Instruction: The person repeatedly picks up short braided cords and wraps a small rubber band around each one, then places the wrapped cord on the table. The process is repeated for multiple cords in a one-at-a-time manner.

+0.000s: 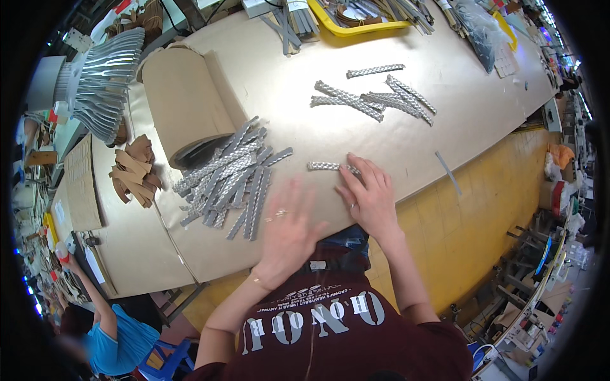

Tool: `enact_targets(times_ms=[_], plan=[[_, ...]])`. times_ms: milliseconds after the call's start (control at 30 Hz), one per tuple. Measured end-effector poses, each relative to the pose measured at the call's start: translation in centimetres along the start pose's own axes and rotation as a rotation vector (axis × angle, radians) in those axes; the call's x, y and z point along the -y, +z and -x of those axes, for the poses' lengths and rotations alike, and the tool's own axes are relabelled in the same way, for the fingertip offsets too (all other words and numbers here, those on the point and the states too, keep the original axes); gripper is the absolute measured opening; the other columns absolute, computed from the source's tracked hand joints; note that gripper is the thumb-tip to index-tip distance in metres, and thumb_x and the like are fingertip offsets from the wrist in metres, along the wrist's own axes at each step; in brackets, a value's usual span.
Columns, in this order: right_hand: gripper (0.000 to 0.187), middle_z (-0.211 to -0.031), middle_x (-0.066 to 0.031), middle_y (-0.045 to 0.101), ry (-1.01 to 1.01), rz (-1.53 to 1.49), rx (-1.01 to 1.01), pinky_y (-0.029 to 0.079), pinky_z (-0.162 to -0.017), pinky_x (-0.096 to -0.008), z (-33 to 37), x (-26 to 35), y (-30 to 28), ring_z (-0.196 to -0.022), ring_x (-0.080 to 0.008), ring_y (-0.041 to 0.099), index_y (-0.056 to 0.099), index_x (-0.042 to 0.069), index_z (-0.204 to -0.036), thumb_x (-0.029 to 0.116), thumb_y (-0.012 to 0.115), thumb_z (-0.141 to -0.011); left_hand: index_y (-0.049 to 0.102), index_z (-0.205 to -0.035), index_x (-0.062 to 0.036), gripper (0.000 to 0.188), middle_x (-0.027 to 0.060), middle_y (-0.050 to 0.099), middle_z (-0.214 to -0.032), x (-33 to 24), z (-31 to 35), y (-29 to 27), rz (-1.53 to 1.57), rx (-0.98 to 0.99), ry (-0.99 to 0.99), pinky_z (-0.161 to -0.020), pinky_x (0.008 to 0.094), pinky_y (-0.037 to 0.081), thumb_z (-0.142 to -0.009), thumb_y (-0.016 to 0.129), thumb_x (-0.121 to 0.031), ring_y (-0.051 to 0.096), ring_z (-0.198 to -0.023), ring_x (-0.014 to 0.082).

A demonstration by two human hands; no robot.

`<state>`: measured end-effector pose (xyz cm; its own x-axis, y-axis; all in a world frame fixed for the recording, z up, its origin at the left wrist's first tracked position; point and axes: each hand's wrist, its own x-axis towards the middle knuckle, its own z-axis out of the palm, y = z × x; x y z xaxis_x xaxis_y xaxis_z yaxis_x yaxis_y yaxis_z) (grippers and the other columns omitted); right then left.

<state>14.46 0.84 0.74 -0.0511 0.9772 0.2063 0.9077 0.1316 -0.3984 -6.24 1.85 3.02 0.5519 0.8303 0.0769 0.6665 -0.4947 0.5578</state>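
A short silver-grey braided strip [323, 166] lies across the table in front of me. My right hand [373, 193] has its fingertips closed on the strip's right part, which they partly hide. To the left, my left hand [289, 225] is blurred by motion, its fingers stretched out and the thumb apart, with nothing visible in it. Beside that hand spreads a loose pile of braided strips [232, 171], some showing flat grey sides. Farther off, several braided strips [346, 100] lie in a small group, some crossing each other.
A rolled brown sheet [184, 95] lies behind the pile, with brown scraps [135, 168] to its left. A yellow tray [365, 28] of tools and strips stands at the far edge. One thin grey strip [448, 173] lies at the right edge. A person in blue [124, 340] is at lower left.
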Motion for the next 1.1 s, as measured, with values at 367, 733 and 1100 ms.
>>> enact_targets(times_ms=[367,733,1100], plan=[[0.033,-0.137,-0.0194,0.052,0.507,0.259,-0.453,0.038,-0.1,-0.0487,4.0,-10.7,-5.1,-0.121,-0.0373,0.052,0.065,0.009,-0.122,0.027,0.064,-0.095,0.031,-0.152,-0.0027,0.076,0.0195,0.025,-0.16,0.4,-3.0,4.3,-0.056,0.148,0.118,-0.12,0.0495,0.019,-0.093,0.062,-0.038,0.024,-0.147,0.0372],[0.029,-0.085,-0.0084,0.069,1.005,0.174,-0.293,0.049,-0.074,-0.0392,3.5,-13.9,-7.6,-0.08,-0.0267,0.065,0.067,0.006,-0.099,0.035,0.063,-0.096,0.06,-0.127,-0.0031,0.042,0.0143,0.051,-0.143,1.2,-3.8,3.4,-0.061,-0.107,0.128,-0.105,0.0439,0.034,-0.088,0.068,-0.018,0.051,-0.127,0.0288],[0.016,-0.071,-0.009,0.061,0.474,-0.563,0.028,0.044,-0.059,-0.0294,0.3,-2.7,-8.7,-0.063,-0.0152,0.054,0.065,-0.001,-0.089,0.014,0.068,-0.093,0.066,-0.119,-0.0044,0.035,0.0108,0.066,-0.119,-2.0,-0.7,2.4,0.617,-0.059,-0.101,-0.091,0.0337,0.044,-0.085,0.073,-0.012,0.063,-0.099,0.022]])
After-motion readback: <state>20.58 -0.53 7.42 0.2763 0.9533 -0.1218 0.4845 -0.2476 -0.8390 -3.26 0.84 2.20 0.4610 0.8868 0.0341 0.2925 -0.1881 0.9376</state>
